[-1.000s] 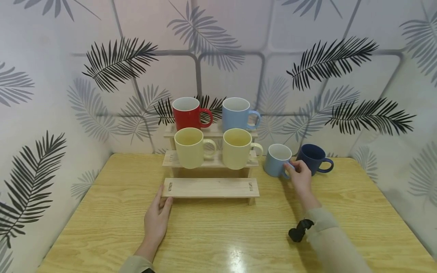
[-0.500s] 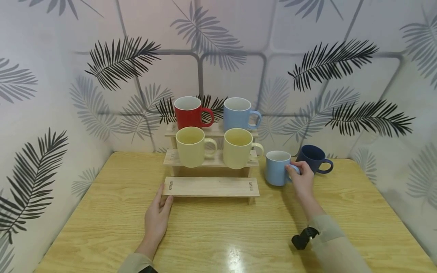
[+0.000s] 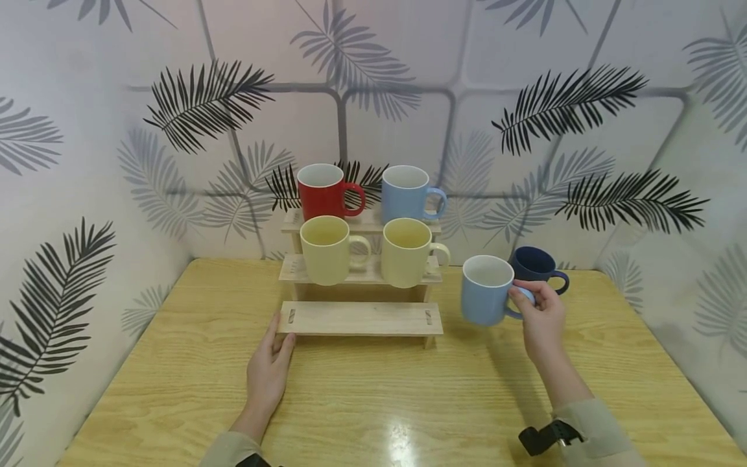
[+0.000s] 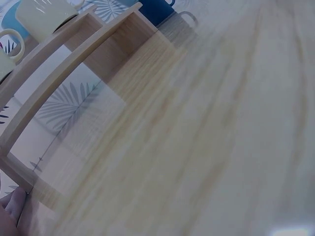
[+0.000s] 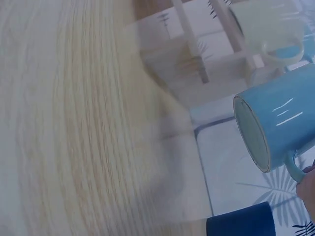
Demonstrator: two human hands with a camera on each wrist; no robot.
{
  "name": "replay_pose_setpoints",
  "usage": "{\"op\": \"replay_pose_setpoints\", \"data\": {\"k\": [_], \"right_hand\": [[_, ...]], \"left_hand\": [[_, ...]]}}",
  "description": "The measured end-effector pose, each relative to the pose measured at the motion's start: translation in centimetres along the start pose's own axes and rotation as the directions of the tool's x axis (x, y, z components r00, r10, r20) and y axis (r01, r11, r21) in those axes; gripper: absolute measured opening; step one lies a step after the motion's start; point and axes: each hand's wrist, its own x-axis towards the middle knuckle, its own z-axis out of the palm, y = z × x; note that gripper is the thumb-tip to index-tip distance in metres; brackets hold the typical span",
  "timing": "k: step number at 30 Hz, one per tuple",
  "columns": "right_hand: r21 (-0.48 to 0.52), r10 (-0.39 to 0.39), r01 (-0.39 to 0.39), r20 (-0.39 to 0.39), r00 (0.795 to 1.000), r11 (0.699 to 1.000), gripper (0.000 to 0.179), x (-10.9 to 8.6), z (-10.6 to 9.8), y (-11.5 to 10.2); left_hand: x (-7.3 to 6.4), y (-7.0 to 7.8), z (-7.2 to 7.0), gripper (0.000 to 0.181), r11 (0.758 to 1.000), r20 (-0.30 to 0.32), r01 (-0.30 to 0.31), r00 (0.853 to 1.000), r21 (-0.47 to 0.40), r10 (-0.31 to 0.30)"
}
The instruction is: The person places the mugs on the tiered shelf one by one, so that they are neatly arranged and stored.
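My right hand (image 3: 541, 319) pinches the handle of a light blue mug (image 3: 486, 299), which hangs above the table to the right of a three-tier wooden rack (image 3: 362, 319). The right wrist view shows this mug's bottom rim (image 5: 252, 133) lifted off the surface. My left hand (image 3: 268, 373) grips the left end of the rack's lowest shelf, thumb in front; the left wrist view catches only a bit of its fingers (image 4: 15, 204). On the top tier stand a red mug (image 3: 320, 194) and another light blue mug. Two pale yellow mugs occupy the middle tier. The lowest shelf is bare.
A dark blue mug (image 3: 532, 266) stands on the wooden table (image 3: 373, 395) near its back edge, behind my right hand and partly covered by it. A wall with leaf-patterned covering (image 3: 397, 78) rises just behind the rack and at both sides.
The right hand has lifted the light blue mug from the table by its handle and brought it closer and slightly right. My left hand has stayed on the rack.
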Motion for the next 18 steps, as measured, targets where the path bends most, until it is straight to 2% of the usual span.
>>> {"op": "replay_pose_setpoints", "data": {"k": [4, 8, 18], "right_hand": [[0.091, 0.027, -0.029, 0.022, 0.999, 0.995, 0.015, -1.2, 0.0, -1.1], [0.128, -0.012, 0.0, 0.1, 0.995, 0.992, 0.011, -2.3, 0.2, -1.8], [0.14, -0.116, 0.078, 0.284, 0.952, 0.987, 0.009, -5.0, 2.6, -1.7]], "left_hand": [[-0.1, 0.1, -0.1, 0.064, 1.0, 0.002, 0.008, 1.0, -0.004, -0.008], [-0.1, 0.1, -0.1, 0.066, 1.0, 0.003, 0.011, 1.0, 0.001, -0.011], [0.0, 0.2, 0.0, 0.067, 1.0, 0.013, 0.019, 1.0, 0.008, -0.019]]}}
